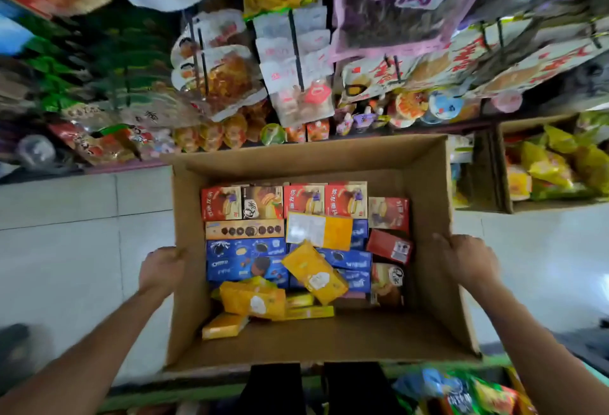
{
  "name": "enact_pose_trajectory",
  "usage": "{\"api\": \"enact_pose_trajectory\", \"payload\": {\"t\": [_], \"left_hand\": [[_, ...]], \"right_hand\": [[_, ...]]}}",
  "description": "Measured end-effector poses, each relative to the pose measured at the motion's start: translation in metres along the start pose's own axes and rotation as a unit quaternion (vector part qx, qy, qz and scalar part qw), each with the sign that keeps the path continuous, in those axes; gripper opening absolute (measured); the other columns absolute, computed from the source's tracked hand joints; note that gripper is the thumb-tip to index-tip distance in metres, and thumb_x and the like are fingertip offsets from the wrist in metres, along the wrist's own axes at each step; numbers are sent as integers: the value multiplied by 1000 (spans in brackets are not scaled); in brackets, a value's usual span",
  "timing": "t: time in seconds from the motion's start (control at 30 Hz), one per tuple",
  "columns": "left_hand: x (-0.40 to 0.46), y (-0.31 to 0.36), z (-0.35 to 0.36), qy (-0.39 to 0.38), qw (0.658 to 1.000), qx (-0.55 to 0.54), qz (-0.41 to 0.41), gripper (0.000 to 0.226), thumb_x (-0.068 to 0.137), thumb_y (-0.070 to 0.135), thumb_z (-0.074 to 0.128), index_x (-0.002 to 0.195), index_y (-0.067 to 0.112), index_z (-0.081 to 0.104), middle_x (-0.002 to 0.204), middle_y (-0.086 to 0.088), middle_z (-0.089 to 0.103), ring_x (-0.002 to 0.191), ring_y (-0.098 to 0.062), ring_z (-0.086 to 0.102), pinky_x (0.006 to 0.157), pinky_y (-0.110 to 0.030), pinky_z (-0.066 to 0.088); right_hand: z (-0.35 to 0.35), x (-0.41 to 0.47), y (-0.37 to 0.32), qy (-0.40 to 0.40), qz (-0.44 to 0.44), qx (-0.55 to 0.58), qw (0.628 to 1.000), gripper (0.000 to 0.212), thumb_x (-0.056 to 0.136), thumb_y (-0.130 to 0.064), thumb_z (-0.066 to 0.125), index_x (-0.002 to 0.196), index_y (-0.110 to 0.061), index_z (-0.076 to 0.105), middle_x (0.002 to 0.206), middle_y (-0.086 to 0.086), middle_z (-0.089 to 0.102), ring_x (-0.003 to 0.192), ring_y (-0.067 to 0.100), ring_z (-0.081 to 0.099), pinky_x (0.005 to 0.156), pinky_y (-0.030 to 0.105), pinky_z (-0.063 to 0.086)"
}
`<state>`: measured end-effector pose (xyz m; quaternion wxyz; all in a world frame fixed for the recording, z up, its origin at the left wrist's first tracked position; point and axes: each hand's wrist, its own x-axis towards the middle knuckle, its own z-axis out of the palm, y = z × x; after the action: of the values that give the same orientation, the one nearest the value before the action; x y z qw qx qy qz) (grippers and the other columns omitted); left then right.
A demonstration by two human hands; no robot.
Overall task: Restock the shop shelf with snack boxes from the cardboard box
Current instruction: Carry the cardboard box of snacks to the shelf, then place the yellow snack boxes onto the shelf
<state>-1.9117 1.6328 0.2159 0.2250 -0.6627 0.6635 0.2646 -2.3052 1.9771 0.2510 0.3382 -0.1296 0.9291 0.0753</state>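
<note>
Brown cardboard fills the middle of the head view: an open box [309, 164] seen from above, with a hand on each side wall. On the left wall the left hand [161, 269] has its fingers curled over the top edge and grips it; on the right wall the right hand [468, 258] grips the edge the same way, thumb side toward the inside. Both forearms reach in from the near corners. Snack boxes cover the box floor: a far row of red boxes [283, 202], a tan box [244, 229] just near of them, blue boxes [245, 258] stacked flat at centre left, and more red boxes [389, 230] standing along the right side. Yellow boxes [314, 271] lie tilted and loose on top of the blue ones and toward the near wall, one showing a white label panel at the far centre. Beyond the far wall stands the shelf [230, 131], crowded with cup snacks and hanging packets on dark hooks. A second carton [504, 167] sits to the far right, holding yellow bags [553, 164]. Pale floor tiles [82, 233] show to the left and right of the box. Near the bottom edge, more bright packets [461, 391] lie at the right, blurred
</note>
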Motion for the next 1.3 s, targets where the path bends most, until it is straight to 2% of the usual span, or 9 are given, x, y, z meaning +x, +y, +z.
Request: {"api": "enact_pose_trajectory", "payload": {"t": [0.13, 0.3, 0.4, 0.53, 0.6, 0.7, 0.97, 1.1, 1.3], "left_hand": [[61, 4, 40, -8, 999, 36, -16, 31, 95, 29, 50, 83, 9, 71, 83, -13, 69, 78, -33, 65, 70, -36, 56], [131, 22, 88, -15, 999, 49, -1, 34, 98, 32, 49, 91, 6, 71, 86, -14, 67, 77, -31, 61, 66, -32, 49], [166, 35, 113, -5, 998, 57, -3, 37, 98, 32, 48, 87, 3, 69, 89, -17, 68, 84, -34, 65, 69, -33, 49], [188, 35, 153, -20, 999, 38, 1, 35, 93, 30, 52, 71, 5, 64, 82, -16, 66, 78, -33, 64, 65, -30, 46], [182, 21, 177, -40, 997, 60, 1, 35, 95, 29, 51, 78, 2, 66, 88, -17, 68, 84, -36, 64, 71, -34, 51], [171, 3, 203, -38, 998, 44, -10, 37, 96, 30, 52, 68, 7, 60, 84, -18, 68, 78, -34, 63, 70, -35, 52], [199, 31, 217, -31, 999, -3, -25, 27, 93, 30, 52, 75, 12, 61, 80, -12, 64, 71, -31, 63, 66, -30, 50], [204, 28, 219, -28, 999, -12, -31, 36, 93, 36, 52, 67, 12, 56, 80, -13, 64, 74, -32, 63, 71, -33, 51], [223, 40, 224, -6, 999, -34, -24, 38, 91, 35, 50, 61, 12, 53, 79, -15, 66, 75, -33, 64, 67, -33, 51]], "right_hand": [[47, 61, -24, -20, 1, -18, 1000, 56, 100, -50, 40, 108, -5, 70, 111, 27, 66, 105, 45, 61, 86, 43, 48], [97, 141, -34, -7, -3, -39, 999, 51, 100, -48, 43, 108, -5, 69, 113, 28, 64, 106, 45, 61, 88, 43, 48], [120, 186, -40, 7, -14, -22, 1000, 50, 98, -46, 47, 101, -1, 68, 108, 31, 63, 104, 47, 61, 85, 47, 49], [147, 228, -40, 9, -6, -43, 999, 57, 95, -54, 52, 105, 0, 68, 110, 31, 64, 105, 46, 62, 80, 42, 48], [162, 234, -29, -13, -4, -52, 999, 58, 95, -53, 54, 109, 2, 66, 114, 31, 63, 108, 46, 61, 84, 45, 48], [176, 237, -15, -28, 3, -52, 998, 56, 96, -52, 53, 111, 1, 67, 117, 31, 62, 111, 46, 59, 89, 47, 47], [180, 273, -25, -23, -18, -74, 997, 54, 98, -46, 49, 118, 2, 64, 123, 32, 59, 115, 47, 56, 93, 47, 46], [179, 282, -21, -17, -23, -74, 997, 52, 98, -46, 50, 114, 1, 66, 121, 32, 60, 114, 47, 56, 91, 46, 46], [175, 301, -37, 0, -45, -58, 997, 46, 98, -40, 51, 111, 1, 68, 121, 32, 59, 115, 48, 55, 92, 49, 47]]}}
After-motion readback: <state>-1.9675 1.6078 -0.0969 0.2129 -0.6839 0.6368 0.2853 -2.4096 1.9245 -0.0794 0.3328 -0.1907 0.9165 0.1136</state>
